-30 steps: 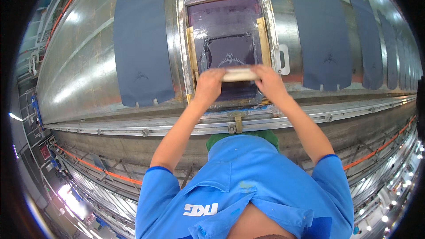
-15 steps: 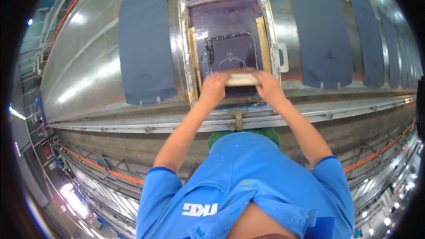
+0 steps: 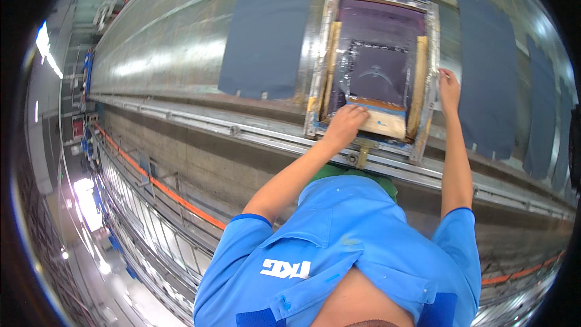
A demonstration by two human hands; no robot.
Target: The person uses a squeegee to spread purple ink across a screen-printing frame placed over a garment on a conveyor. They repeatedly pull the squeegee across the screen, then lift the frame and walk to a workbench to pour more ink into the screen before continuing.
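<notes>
Person at a metal counter (image 3: 175, 42), seen from above, nearest parts first. The blue shirt (image 3: 375, 218) fills the foreground; beyond it a metal rail (image 3: 266, 138) follows the counter's near edge. The left hand (image 3: 346, 126) grasps the left end of a wooden squeegee (image 3: 384, 123), which lies inside the near end of a screen frame (image 3: 330, 18). The squeegee's long axis runs crosswise, from left to right, its right end dipping slightly toward the person; the pale wooden face is turned to the person, the brown-and-blue edge away. The right hand (image 3: 448, 88), fingers bent, is at the frame's outer right side; whether it has closed on anything there cannot be told. As a judgement, good handling calls for the left hand to keep the squeegee steady and clear of the pale arc-shaped design (image 3: 376, 72), and for the right hand to take firm hold before any load, keeping the frame level and unskewed. The frame's long axis points away from the person, leaning slightly right at its far end; wooden strips (image 3: 419, 85) lie along both inner sides. Dark blue panels (image 3: 266, 30) lie on the counter to either side and beyond the frame.
</notes>
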